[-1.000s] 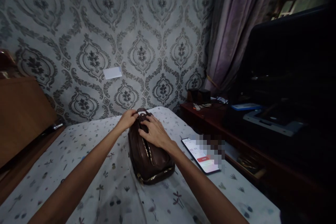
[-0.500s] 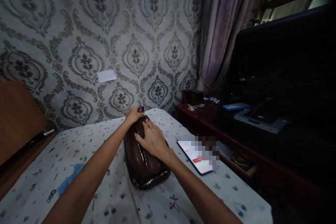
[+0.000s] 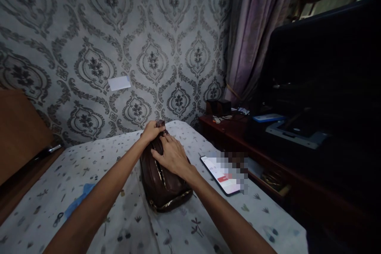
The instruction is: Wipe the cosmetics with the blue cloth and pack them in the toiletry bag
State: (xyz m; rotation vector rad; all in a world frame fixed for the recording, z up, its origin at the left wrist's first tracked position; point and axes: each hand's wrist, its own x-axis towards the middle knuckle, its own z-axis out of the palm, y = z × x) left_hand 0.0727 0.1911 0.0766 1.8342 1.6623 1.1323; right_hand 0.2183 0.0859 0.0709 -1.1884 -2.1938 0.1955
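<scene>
A dark brown leather bag (image 3: 151, 184) with gold zippers lies on the white patterned bed sheet (image 3: 125, 218). At its far end, my left hand (image 3: 151, 131) is closed around the top by a short brown strap (image 3: 160, 123). My right hand (image 3: 173, 154) rests flat on the bag's upper side, fingers stretched forward and thumb apart, beside the long middle zipper (image 3: 162, 174). What lies under the right palm is hidden.
To the right of the bag lies a lit phone (image 3: 222, 178), partly pixelated. A blue cloth (image 3: 79, 200) is left of my left forearm. A dark red desk (image 3: 217, 127) with an open drawer (image 3: 276, 190) and a large black screen (image 3: 315, 75) stand at the right.
The view has shifted slightly. Both hands keep nearly the same places on the bag, and the bag stays where it was.
</scene>
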